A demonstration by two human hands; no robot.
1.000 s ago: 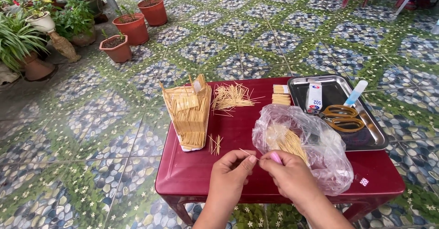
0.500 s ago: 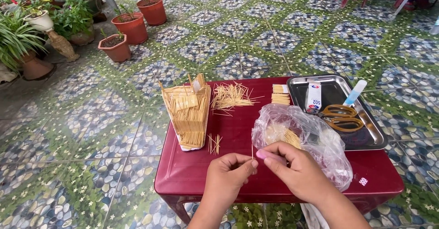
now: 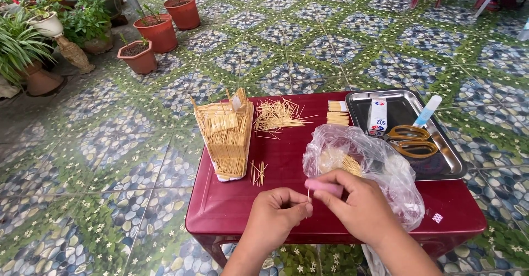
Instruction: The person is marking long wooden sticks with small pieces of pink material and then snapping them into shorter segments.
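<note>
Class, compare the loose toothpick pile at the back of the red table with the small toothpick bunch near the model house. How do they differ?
The loose toothpick pile is large and splayed out; the small toothpick bunch holds few sticks, lying nearly parallel. The pile lies right of the toothpick house; the bunch lies by its base. Both rest on the red table.

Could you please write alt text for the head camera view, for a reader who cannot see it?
Two hands, left hand and right hand, pinch a thin stick over a dark red table. On it stand a small stick house, loose sticks, a plastic bag and a metal tray with scissors.

Left hand (image 3: 275, 212) and right hand (image 3: 358, 204), pinching thin stick (image 3: 308, 194) above maroon table (image 3: 231, 204).
</note>
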